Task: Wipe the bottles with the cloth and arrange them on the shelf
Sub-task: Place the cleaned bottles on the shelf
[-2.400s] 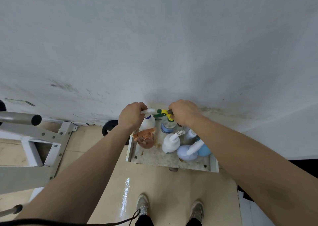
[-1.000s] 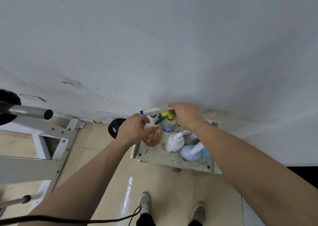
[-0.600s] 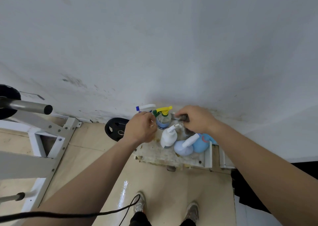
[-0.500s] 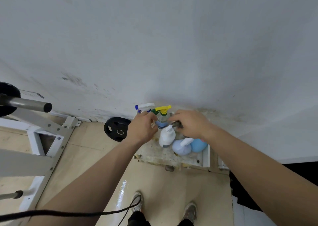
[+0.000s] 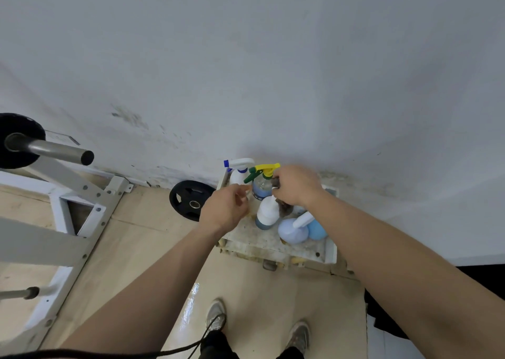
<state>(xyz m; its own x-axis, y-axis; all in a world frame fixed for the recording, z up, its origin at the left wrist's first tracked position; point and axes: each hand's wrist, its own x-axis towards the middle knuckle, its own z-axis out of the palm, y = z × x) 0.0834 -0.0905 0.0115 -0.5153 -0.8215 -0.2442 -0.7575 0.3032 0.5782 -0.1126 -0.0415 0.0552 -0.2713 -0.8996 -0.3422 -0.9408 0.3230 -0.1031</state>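
Note:
A low white shelf (image 5: 276,250) stands on the floor against the wall and holds several bottles. At the back are a white spray bottle with a blue nozzle (image 5: 238,169) and a clear bottle with a yellow-green trigger (image 5: 261,188). In front stand a white pump bottle (image 5: 268,213), a lavender round bottle (image 5: 291,232) and a blue round bottle (image 5: 317,229). My right hand (image 5: 296,188) grips a dark cloth (image 5: 285,208) between the clear bottle and the white pump bottle. My left hand (image 5: 226,210) hovers with curled fingers at the shelf's left end, near the white spray bottle; what lies under it is hidden.
A black weight plate (image 5: 191,200) leans against the wall left of the shelf. A white metal rack (image 5: 82,194) with a barbell end (image 5: 49,151) fills the left side. My shoes (image 5: 216,315) stand on the glossy floor before the shelf, with a black cable (image 5: 164,353) hanging near.
My left hand let go of the white spray bottle's head and dropped lower to the shelf's left end. My right hand with the cloth shifted from the yellow trigger towards the white pump bottle.

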